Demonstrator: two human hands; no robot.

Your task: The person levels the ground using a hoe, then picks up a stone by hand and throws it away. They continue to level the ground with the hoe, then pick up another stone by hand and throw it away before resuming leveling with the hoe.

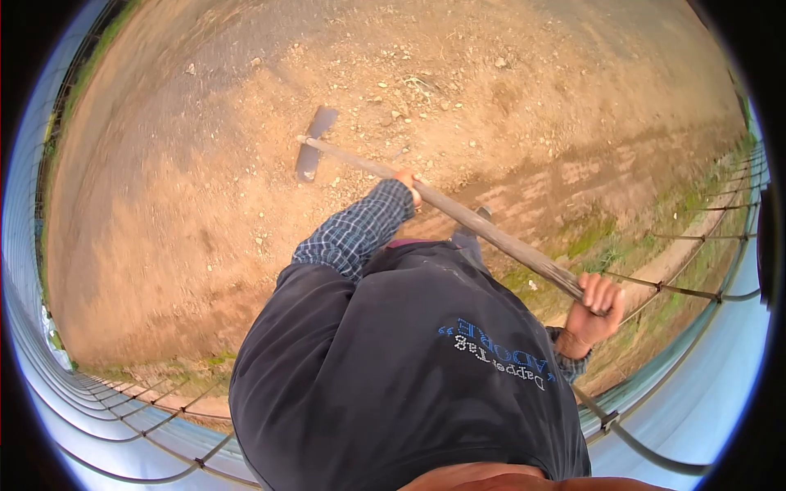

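A long-handled mattock (499,236) slants across the view from lower right to upper left. Its dark metal head (308,162), with a flat blade on either side of the handle, shows over the loose, stony soil. My left hand (408,186), below a plaid cuff, is wrapped round the handle about midway along. At the butt end, my right hand (596,309) has its fingers closed over the wood. My dark top with printed lettering (499,352) fills the lower middle and hides most of my right arm.
Bare brown soil (205,188) with scattered stones spreads ahead and to the left. Green moss and weeds (602,237) grow at the right. Metal bars (688,292) with pale blue sheeting (679,385) run close behind my right hand and along the left edge.
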